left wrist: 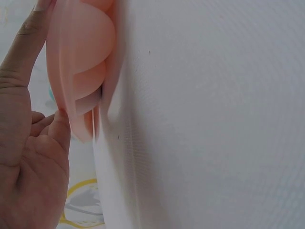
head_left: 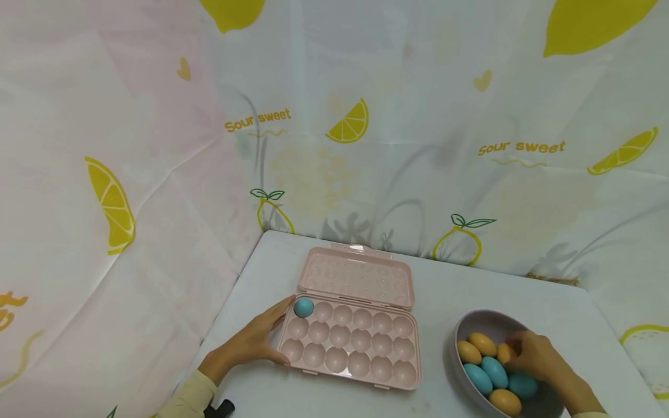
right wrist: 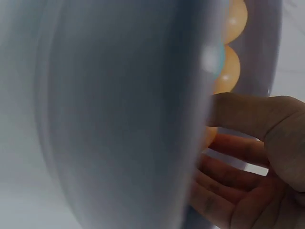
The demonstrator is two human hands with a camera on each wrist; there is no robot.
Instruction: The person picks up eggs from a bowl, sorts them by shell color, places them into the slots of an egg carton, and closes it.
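A pink egg box (head_left: 349, 342) lies with its lid folded back, and one blue egg (head_left: 304, 307) sits in its back left cup. My left hand (head_left: 257, 335) spans the box's left side, fingers fairly straight, with the thumb near the front corner and fingertips at the back corner. The left wrist view shows that hand (left wrist: 35, 157) against the box's side (left wrist: 62, 62). My right hand (head_left: 535, 359) reaches into a grey oval bowl (head_left: 488, 316) and pinches an orange egg (head_left: 504, 353) between thumb and fingers. The right wrist view has this egg (right wrist: 209, 137) partly hidden behind the bowl's wall (right wrist: 119, 114).
Around the pinched egg in the bowl lie other orange eggs (head_left: 482, 344) and blue eggs (head_left: 494, 372). The white table (head_left: 436, 290) meets a lemon-print cloth (head_left: 397, 174) at its back and left. A small black object (head_left: 225, 409) is beside the left sleeve.
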